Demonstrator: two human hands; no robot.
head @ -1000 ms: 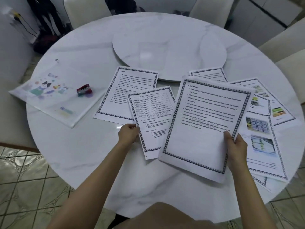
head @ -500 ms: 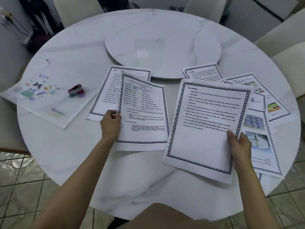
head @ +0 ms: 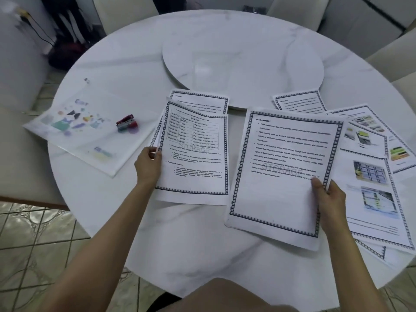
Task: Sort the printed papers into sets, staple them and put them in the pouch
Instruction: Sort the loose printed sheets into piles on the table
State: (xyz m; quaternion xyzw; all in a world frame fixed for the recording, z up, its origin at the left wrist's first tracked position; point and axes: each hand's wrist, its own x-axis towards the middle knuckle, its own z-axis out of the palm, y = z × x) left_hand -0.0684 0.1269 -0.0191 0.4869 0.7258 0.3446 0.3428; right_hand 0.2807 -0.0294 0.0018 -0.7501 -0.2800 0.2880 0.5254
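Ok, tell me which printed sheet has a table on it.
The sheet in the left hand: a ruled table fills its top. The right hand's Flash Memory sheet is bulleted text; the rightmost sheets carry colour pictures.

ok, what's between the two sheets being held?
Just bare table between the sheet in the left hand and the Flash Memory sheet, in head view.
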